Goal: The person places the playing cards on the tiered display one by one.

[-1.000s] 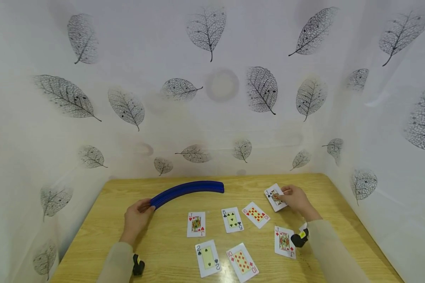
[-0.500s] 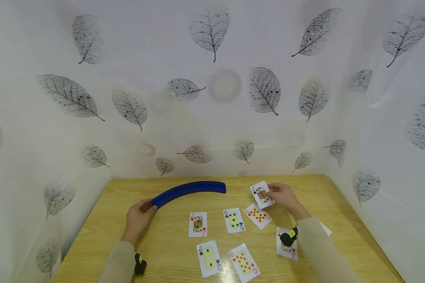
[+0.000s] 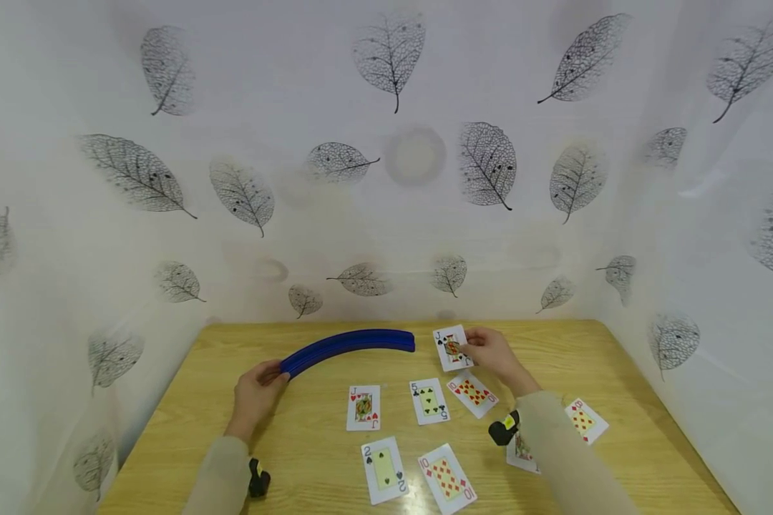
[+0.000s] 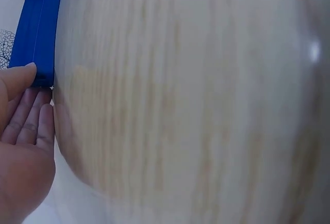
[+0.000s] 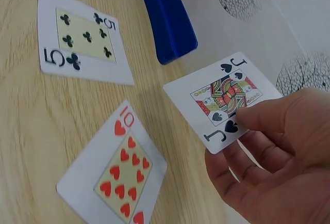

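Pale cloth [image 3: 419, 229] printed with dark leaf skeletons hangs behind the light wooden table [image 3: 315, 465] and at both sides. Across its far part lies a curved blue rack [image 3: 348, 343], its long axis running from near left to far right. The left hand [image 3: 258, 392] pinches the rack's left end between thumb and fingers. The right hand [image 3: 494, 355] pinches the right edge of the jack of spades [image 3: 447, 347], face up and tilted. That card stands just right of the rack's free end, apart from it; the right hand is nearer to this end than the left.

Nearer the person, face up, lie the jack of hearts [image 3: 363, 408], five of clubs [image 3: 429, 401], ten of hearts [image 3: 473, 393], two of spades [image 3: 384, 470] and ten of diamonds [image 3: 447, 479].
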Available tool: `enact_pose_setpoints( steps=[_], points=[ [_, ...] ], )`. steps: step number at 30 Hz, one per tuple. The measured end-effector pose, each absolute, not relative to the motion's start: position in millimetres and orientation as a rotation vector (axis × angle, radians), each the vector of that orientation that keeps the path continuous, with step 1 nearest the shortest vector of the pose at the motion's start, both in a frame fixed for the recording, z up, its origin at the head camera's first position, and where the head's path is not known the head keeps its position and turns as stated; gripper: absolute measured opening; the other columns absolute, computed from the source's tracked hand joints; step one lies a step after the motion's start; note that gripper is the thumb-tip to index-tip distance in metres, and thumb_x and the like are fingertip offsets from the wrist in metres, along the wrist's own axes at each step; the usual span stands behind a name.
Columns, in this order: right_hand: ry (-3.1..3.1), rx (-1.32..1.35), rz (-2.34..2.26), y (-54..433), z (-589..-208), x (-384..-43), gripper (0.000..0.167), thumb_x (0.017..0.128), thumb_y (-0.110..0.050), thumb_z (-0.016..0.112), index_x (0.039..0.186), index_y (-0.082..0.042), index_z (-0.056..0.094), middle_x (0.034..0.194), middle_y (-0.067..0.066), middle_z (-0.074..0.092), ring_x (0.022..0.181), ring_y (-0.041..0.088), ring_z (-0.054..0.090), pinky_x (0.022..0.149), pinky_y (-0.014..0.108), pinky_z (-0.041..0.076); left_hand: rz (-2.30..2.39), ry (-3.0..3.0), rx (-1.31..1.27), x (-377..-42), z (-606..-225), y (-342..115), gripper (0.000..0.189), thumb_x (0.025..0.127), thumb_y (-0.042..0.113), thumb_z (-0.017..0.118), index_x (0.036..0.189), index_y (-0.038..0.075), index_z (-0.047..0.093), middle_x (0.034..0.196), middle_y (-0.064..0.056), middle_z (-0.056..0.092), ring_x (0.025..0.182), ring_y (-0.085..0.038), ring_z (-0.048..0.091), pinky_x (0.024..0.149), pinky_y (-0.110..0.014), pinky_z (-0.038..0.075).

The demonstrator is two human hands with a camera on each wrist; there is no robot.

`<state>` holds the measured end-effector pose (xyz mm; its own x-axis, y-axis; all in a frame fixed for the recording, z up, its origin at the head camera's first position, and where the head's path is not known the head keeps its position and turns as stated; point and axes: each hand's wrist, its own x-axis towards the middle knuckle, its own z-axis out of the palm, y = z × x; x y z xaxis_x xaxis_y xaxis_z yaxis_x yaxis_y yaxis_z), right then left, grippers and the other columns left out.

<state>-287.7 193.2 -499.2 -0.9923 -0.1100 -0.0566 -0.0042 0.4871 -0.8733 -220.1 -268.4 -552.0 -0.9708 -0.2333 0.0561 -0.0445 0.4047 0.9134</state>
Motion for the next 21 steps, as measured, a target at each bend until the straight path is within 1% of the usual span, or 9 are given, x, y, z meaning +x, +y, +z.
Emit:
enact_pose_setpoints(
  steps=[4, 6, 11, 14, 16, 21],
  points=[
    [2.606, -0.142, -1.572, 179, -498, -290, 0.028, 0.097, -0.003, 0.070, 0.121, 0.011, 0.066, 0.106, 0.023, 0.073, 0.085, 0.018, 0.065, 0.068, 0.025, 0.057, -1.580, -2.483, 0.244, -221, -553, -268, 0.035, 0.099, 0.000, 0.070, 0.133, -0.009, 0.066, 0.130, -0.030, 0.069, 0.118, -0.034, 0.070, 0.086, -0.005, 0.050],
    [2.609, -0.181, -1.581, 171, -496, -291, 0.026, 0.097, -0.003, 0.070, 0.120, 0.011, 0.067, 0.106, 0.024, 0.074, 0.085, 0.019, 0.067, 0.068, 0.027, 0.059, -1.571, -2.488, 0.238, -220, -553, -268, 0.036, 0.099, 0.000, 0.070, 0.133, -0.009, 0.066, 0.130, -0.030, 0.069, 0.118, -0.034, 0.070, 0.086, -0.005, 0.050],
    [2.605, -0.271, -1.614, 151, -496, -296, 0.027, 0.097, -0.002, 0.070, 0.121, 0.011, 0.069, 0.111, 0.027, 0.075, 0.089, 0.021, 0.072, 0.072, 0.035, 0.064, -1.589, -2.502, 0.231, -219, -552, -269, 0.037, 0.100, 0.002, 0.069, 0.135, -0.009, 0.063, 0.134, -0.031, 0.067, 0.124, -0.041, 0.066, 0.087, -0.003, 0.047],
    [2.615, -0.333, -1.614, 139, -495, -298, 0.027, 0.099, -0.001, 0.068, 0.123, 0.010, 0.070, 0.112, 0.027, 0.076, 0.091, 0.025, 0.073, 0.075, 0.037, 0.064, -1.597, -2.507, 0.244, -219, -552, -269, 0.038, 0.101, 0.002, 0.068, 0.137, -0.009, 0.062, 0.136, -0.031, 0.066, 0.126, -0.043, 0.065, 0.087, -0.002, 0.045],
    [2.620, -0.387, -1.605, 130, -494, -299, 0.027, 0.100, -0.001, 0.066, 0.125, 0.010, 0.071, 0.111, 0.027, 0.076, 0.091, 0.027, 0.073, 0.076, 0.036, 0.064, -1.596, -2.510, 0.248, -219, -552, -269, 0.039, 0.101, 0.002, 0.068, 0.137, -0.009, 0.062, 0.136, -0.031, 0.066, 0.127, -0.042, 0.065, 0.087, -0.002, 0.045],
    [2.621, -0.438, -1.598, 110, -493, -300, 0.027, 0.103, -0.003, 0.064, 0.126, 0.008, 0.071, 0.111, 0.026, 0.076, 0.089, 0.029, 0.072, 0.073, 0.027, 0.059, -1.611, -2.497, 0.261, -220, -552, -268, 0.039, 0.101, 0.001, 0.068, 0.137, -0.010, 0.062, 0.136, -0.031, 0.066, 0.127, -0.042, 0.064, 0.086, -0.001, 0.044]
  ],
)
